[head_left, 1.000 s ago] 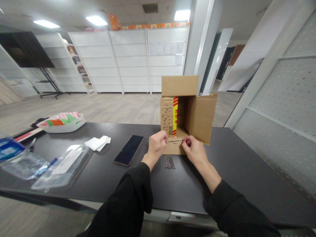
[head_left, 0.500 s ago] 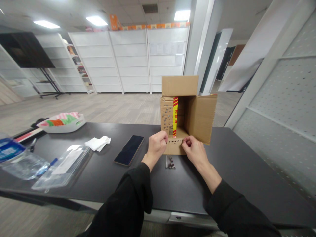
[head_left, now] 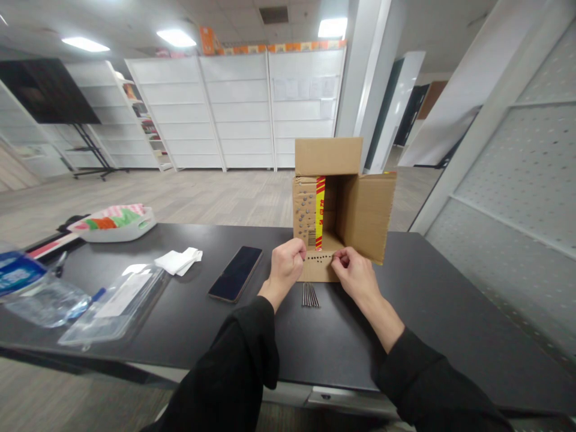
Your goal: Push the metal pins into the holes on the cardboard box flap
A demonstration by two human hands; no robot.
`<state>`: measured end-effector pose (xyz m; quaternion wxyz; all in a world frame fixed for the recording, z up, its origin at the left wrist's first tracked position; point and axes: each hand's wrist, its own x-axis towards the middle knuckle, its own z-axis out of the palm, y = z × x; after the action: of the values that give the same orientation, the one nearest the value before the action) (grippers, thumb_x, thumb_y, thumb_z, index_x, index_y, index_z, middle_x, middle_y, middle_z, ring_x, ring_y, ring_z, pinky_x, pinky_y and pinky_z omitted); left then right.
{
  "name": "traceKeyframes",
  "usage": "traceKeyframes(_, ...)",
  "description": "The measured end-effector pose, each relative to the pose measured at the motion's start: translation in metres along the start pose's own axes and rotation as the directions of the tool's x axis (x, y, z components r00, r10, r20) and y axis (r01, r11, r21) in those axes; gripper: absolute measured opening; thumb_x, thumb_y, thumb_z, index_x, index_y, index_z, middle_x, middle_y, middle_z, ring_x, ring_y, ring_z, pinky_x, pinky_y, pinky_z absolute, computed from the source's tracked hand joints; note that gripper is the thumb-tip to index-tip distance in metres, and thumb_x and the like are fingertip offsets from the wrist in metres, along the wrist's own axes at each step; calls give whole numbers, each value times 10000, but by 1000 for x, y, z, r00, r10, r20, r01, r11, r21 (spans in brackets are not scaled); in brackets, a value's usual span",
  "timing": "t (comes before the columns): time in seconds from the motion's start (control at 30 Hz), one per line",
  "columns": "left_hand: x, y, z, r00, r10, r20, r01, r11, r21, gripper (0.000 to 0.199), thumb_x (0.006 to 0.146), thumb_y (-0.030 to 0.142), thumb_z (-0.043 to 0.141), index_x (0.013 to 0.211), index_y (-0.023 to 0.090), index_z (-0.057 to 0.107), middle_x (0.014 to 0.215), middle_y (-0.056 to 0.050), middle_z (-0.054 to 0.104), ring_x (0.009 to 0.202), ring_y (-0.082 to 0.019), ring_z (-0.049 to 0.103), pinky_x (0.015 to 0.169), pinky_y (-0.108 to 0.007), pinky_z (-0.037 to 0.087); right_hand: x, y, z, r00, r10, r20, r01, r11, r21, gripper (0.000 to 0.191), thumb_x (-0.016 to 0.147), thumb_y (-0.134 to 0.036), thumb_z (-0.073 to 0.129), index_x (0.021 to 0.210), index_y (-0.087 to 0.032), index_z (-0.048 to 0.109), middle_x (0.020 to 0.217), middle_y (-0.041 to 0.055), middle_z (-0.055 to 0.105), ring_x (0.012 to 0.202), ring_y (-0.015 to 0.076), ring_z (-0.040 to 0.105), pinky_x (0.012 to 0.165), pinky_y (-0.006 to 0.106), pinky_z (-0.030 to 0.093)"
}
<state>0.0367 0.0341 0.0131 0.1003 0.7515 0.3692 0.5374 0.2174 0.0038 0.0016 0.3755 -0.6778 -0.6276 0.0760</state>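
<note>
A cardboard box [head_left: 348, 204] lies on its side with its opening toward me and its flaps spread. Its lower flap [head_left: 317, 273] carries a row of small dark dots, with a couple more dots below. At the flap's left edge, my left hand [head_left: 288, 261] is closed with fingers curled; what it grips is hidden. My right hand [head_left: 354, 270] pinches thumb and fingers together at the flap's right side, by the end of the row. Anything in that pinch is too small to name. Several thin metal nails or screws [head_left: 310, 295] lie side by side just below the flap.
Left of my hands lies a dark phone [head_left: 235, 274]. Farther left are white tissues [head_left: 179, 260], a clear plastic case [head_left: 119, 306], a water bottle [head_left: 40, 294] and a white basket [head_left: 112, 231] with colourful cloth. The box's left flap [head_left: 304, 210] bears grey round spots and yellow-red tape.
</note>
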Motion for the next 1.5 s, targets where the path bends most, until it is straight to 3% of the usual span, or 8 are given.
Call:
traceKeyframes(0.97, 0, 0, 0, 1000, 3, -8, -3, 1000, 27, 202, 674, 31, 351, 556, 190, 392, 544, 36, 418, 544, -96, 407, 538, -223, 303, -1, -3, -1, 1000, -8, 13, 8, 1000, 22, 101, 771, -278, 530, 828, -220, 590, 721, 14, 666, 656, 174, 592, 616, 274, 378)
traceKeyframes(1.5, 0, 1, -1, 1000, -9, -7, 9, 1000, 26, 206, 681, 34, 352, 553, 190, 393, 548, 34, 430, 546, -97, 410, 540, -223, 305, 0, 3, 3, 997, -75, -33, 77, 994, 71, 109, 782, -289, 509, 805, -210, 579, 760, 35, 667, 651, 175, 588, 640, 293, 416)
